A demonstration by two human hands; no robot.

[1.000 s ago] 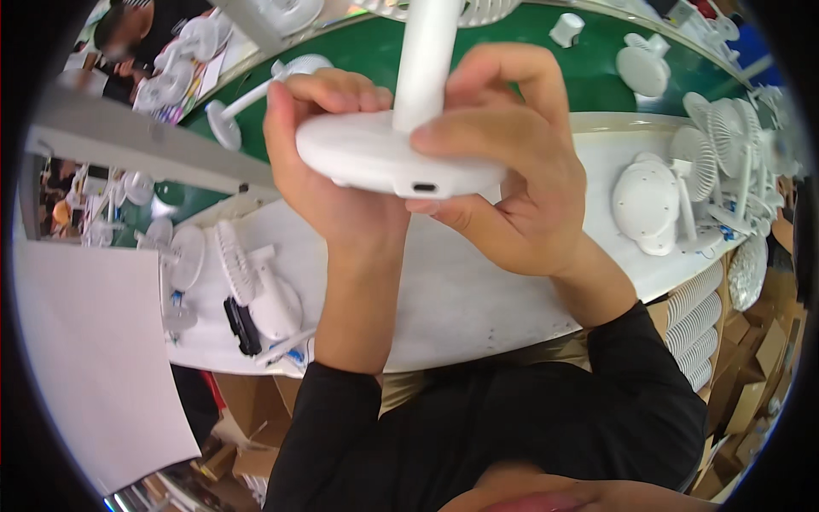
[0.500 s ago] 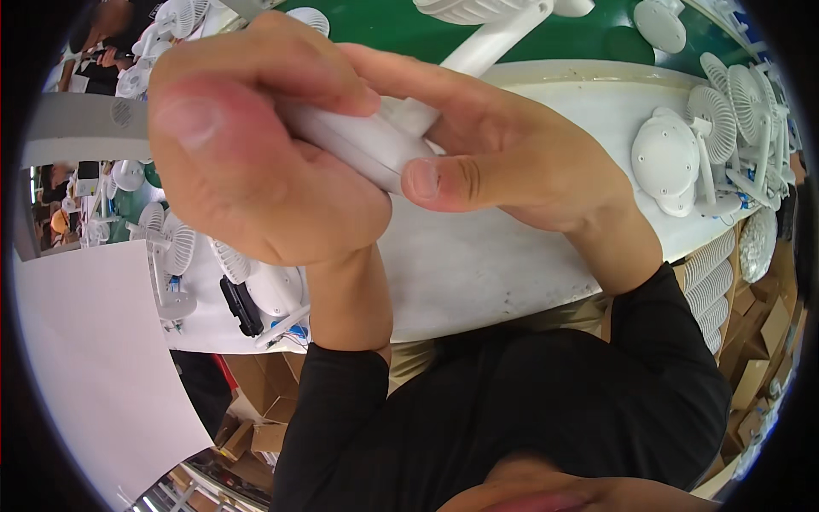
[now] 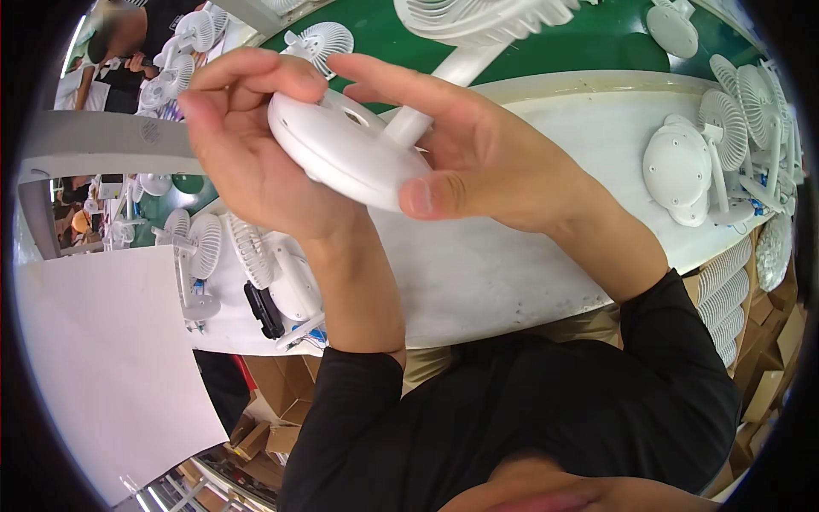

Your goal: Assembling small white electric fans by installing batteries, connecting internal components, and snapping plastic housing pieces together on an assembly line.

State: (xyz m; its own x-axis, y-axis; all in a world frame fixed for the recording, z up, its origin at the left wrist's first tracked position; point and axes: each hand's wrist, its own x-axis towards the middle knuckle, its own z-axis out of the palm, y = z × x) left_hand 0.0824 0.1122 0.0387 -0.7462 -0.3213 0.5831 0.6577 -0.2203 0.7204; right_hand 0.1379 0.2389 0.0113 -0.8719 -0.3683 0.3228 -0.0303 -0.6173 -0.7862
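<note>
While both hands, left hand (image 3: 256,162) and right hand (image 3: 495,162), clamp the tilted fan base (image 3: 345,149), a slipping grip could drop it onto the worktop (image 3: 503,264).

This is a factory assembly line for small white fans. A long white bench (image 3: 512,273) runs beside a green belt (image 3: 597,43), both strewn with finished fans (image 3: 725,145) and loose grilles (image 3: 328,38). Cardboard boxes (image 3: 273,410) sit under the bench, stacked grilles (image 3: 725,290) hang at its edge, and another worker (image 3: 128,43) stands further along.
</note>
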